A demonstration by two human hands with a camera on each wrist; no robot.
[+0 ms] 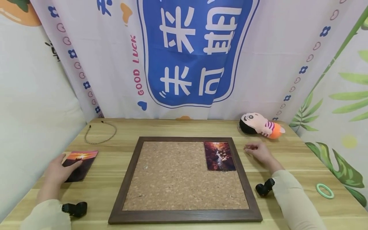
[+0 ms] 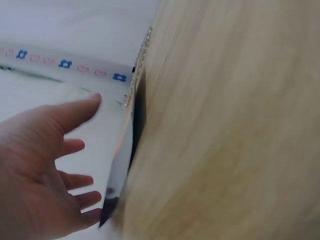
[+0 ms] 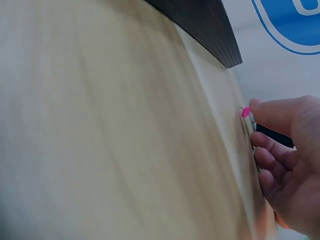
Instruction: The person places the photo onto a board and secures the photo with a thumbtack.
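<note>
A sunset picture card [image 1: 83,167] lies on the table at the left. My left hand [image 1: 57,169] reaches over it, the thumb lying across its face in the head view. In the left wrist view the fingers [image 2: 75,181] are spread and loosely bent beside the card's edge [image 2: 131,135]. On the right, my right hand [image 1: 260,153] is beside a brown-framed cork board [image 1: 184,179]. A pink pushpin [image 3: 246,111] shows at its thumb tip, pinched there, with the index finger hidden behind the thumb. The other fingers are curled.
A dark red picture [image 1: 219,156] sits in the board's upper right corner. Behind the right hand lies a plush doll [image 1: 260,124]. A chain [image 1: 113,135] lies at the back left, a green ring [image 1: 325,190] at the far right. A printed cloth [image 1: 120,64] hangs behind the table.
</note>
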